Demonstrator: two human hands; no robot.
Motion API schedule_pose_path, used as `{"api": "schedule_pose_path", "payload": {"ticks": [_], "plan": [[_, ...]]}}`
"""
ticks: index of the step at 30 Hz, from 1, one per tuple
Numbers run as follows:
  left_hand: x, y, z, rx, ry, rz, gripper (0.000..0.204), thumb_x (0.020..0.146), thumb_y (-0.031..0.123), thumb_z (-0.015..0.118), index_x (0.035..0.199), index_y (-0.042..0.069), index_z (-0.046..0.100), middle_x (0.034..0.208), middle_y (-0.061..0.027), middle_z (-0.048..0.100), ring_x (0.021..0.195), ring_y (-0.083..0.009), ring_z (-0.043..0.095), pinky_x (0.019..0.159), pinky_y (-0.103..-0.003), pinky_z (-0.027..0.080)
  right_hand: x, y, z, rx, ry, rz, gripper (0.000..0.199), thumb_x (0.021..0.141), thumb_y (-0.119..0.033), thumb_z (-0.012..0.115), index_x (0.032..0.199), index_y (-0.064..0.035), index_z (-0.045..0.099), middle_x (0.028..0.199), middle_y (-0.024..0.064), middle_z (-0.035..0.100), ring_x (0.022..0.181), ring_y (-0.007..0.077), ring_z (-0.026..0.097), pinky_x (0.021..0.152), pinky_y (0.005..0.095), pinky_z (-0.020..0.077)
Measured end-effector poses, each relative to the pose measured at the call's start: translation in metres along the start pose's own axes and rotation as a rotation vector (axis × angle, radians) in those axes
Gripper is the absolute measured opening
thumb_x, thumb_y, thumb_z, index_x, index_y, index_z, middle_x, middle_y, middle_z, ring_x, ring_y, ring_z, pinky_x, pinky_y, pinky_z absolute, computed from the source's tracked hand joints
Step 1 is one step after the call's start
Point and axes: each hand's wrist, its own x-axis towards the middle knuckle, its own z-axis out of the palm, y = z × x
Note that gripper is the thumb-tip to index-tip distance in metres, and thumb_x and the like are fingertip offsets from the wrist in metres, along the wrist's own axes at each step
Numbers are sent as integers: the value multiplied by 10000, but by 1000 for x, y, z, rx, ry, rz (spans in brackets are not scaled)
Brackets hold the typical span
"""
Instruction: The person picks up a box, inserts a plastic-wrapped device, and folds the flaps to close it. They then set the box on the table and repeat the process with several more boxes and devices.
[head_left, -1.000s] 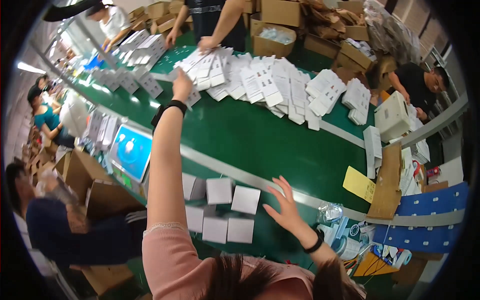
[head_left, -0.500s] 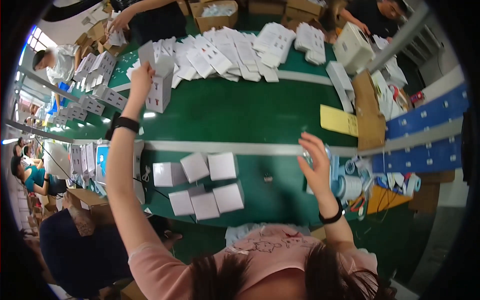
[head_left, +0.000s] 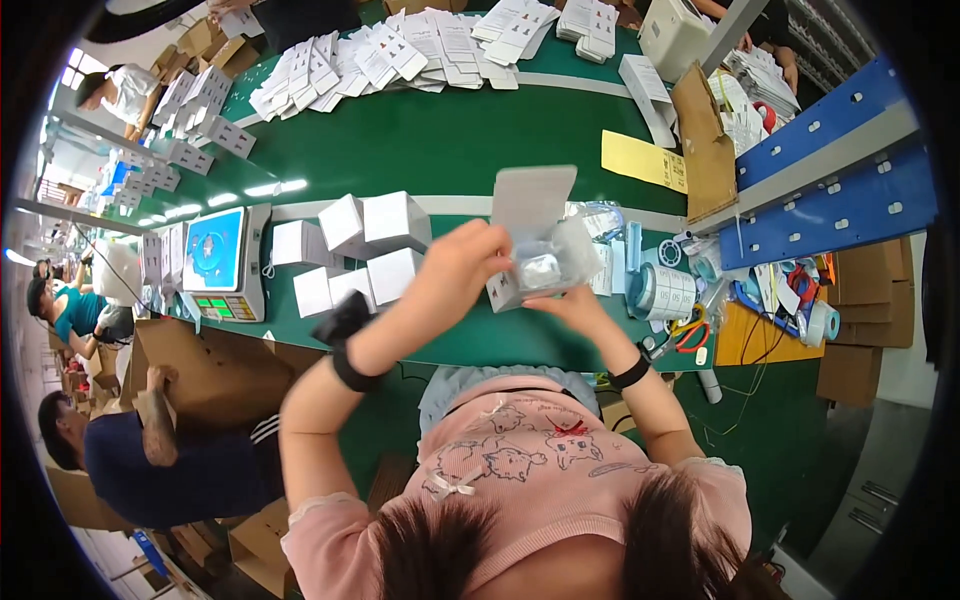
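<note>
Noted one open white box (head_left: 507, 291) held above the near part of the green tabletop (head_left: 430, 130), well to the right of the scale (head_left: 220, 265). Observed its flap (head_left: 533, 195) raised on the far side, with clear plastic (head_left: 545, 268) showing at the opening; too blurred to identify further. Found the left hand (head_left: 455, 265) at the edge of the box facing the scale, grip narrow, fingertips bunched by the rim; cannot tell whether pinching the wall or merely touching. Found the right hand (head_left: 578, 308) below the box, towards the side away from the scale, grip supporting and holding it. Recorded a black band (head_left: 630, 375) on each wrist. Counted six closed white boxes (head_left: 343, 228) in two rows, between the scale and the open box. Noted a heap of flat white cards (head_left: 400, 60) beyond the scale and to its right. Recorded a yellow card (head_left: 643, 160) lying beyond and far to the right of the scale. Observed a co-worker (head_left: 185, 455) in dark blue on the near side of the scale.
</note>
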Motion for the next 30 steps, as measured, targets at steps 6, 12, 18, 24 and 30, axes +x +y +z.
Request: {"api": "schedule_pose_path", "payload": {"ticks": [6, 12, 18, 24, 30], "plan": [[-27, -110, 124, -264, 345, 22, 151, 828, 55, 560, 965, 91, 507, 1296, -143, 348, 1194, -259, 367, 989, -368, 289, -5, 73, -2, 9, 18, 222, 818, 663, -88, 767, 1342, 2, 319, 1339, 139, 406, 1225, 206, 405, 1016, 340, 332], [-36, -104, 148, -1067, 310, -88, 535, 837, 172, 604, 1283, 84, 323, 1420, -142, 223, 1318, -240, 225, 1040, -366, 243, -21, 66, -22, 104, 5, -291, 736, 744, -58, 667, 1370, -5, 285, 1379, 144, 356, 1276, 233, 346, 1045, 341, 285], [-41, -102, 160, -1075, 282, -182, 679, 813, 97, 599, 1354, 38, 193, 1387, -131, 267, 1291, -241, 270, 1036, -347, 250, -32, 36, 5, 41, 189, -236, 681, 758, -41, 628, 1356, -7, 305, 1375, 161, 350, 1273, 263, 352, 1038, 355, 292], [-43, -102, 161, -868, 313, -173, 703, 776, -4, 581, 1359, 30, 190, 1352, -130, 306, 1263, -230, 311, 1038, -347, 257, -21, 25, 34, -357, 501, -224, 569, 764, -58, 634, 1277, -5, 394, 1286, 182, 428, 1188, 349, 422, 993, 367, 342], [-41, -103, 169, -650, 435, -81, 710, 770, -21, 583, 1356, 37, 187, 1346, -147, 318, 1262, -260, 325, 1048, -370, 245, -28, 54, 27, -510, 467, -573, 582, 753, -51, 643, 1273, -8, 386, 1284, 193, 430, 1202, 323, 416, 965, 380, 369]]}}
